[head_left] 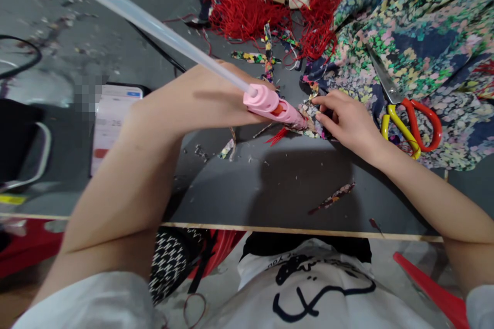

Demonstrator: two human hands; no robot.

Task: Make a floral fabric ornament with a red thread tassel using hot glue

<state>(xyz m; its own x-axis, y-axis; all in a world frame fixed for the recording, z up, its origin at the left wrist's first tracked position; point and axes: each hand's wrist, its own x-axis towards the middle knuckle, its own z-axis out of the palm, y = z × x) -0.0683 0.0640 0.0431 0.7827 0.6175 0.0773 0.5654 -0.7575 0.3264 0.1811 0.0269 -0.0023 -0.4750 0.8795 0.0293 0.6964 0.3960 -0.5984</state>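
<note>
A pink glue gun (270, 104) with a long clear glue stick (154, 25) rising from its back is at the middle, its nozzle end against a small floral fabric piece (313, 117). My left hand (241, 90) is behind the glue gun, its fingers mostly hidden by the gun. My right hand (343, 121) pinches the floral piece between thumb and fingers, close to the nozzle. Red threads (278, 136) stick out under the gun. Crossed floral strips (267, 56) lie on the table beyond my left hand.
Red thread bundles (247, 13) lie at the back. Scissors (405, 108) rest on floral cloth (428, 36) at right. A phone (111, 113) lies beside my left forearm. A fabric scrap (334, 198) sits near the table's front edge (309, 233).
</note>
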